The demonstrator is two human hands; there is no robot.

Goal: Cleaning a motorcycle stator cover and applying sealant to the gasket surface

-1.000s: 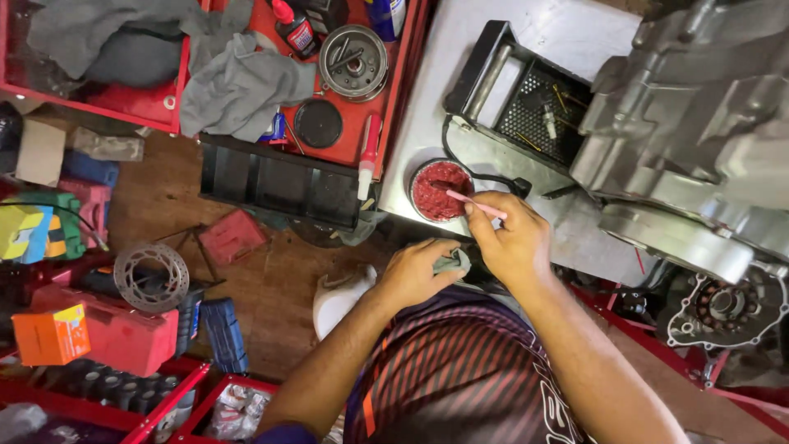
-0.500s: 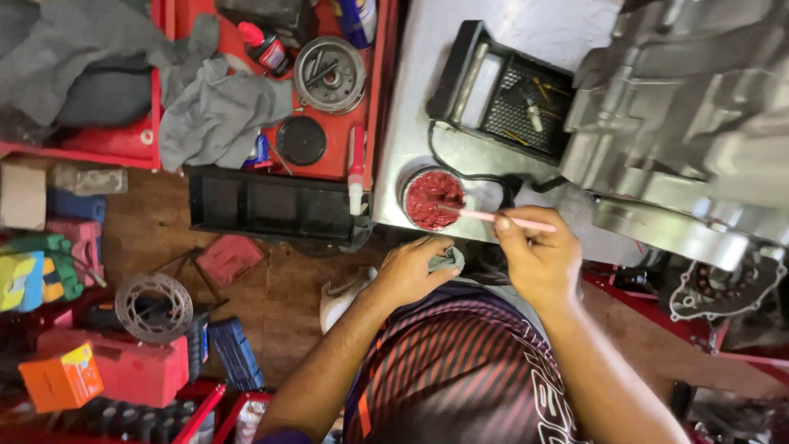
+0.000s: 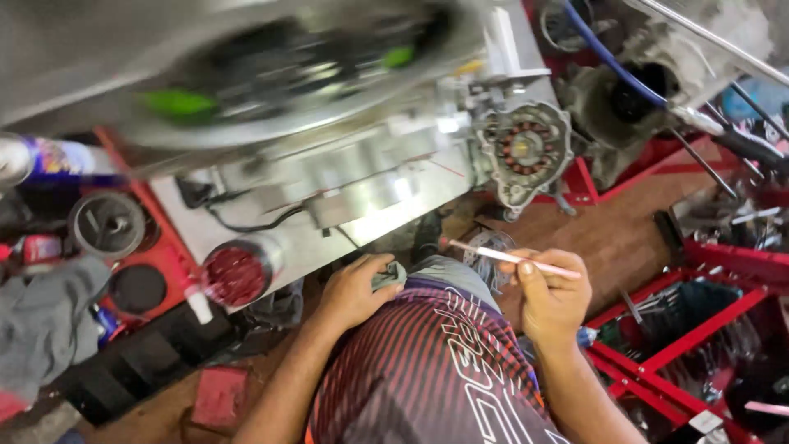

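Right hand [image 3: 552,298]: fingers closed around a thin white stick with a red-smeared tip [image 3: 508,256], held level above the knee, tip pointing left. Left hand [image 3: 355,289]: fingers curled over a small grey metal part [image 3: 388,275] resting on the thigh. Beyond: round tin of red grease [image 3: 234,275] at the edge of the grey metal bench [image 3: 182,220]; further, grey engine casing with copper-wound stator [image 3: 524,154].

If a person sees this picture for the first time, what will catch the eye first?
Probably the thin white brush with a red tip, held in the right hand above the lap. Next, the round tin of red grease at the edge of the grey bench on the left, and the engine cover with copper coils hanging above the hands.
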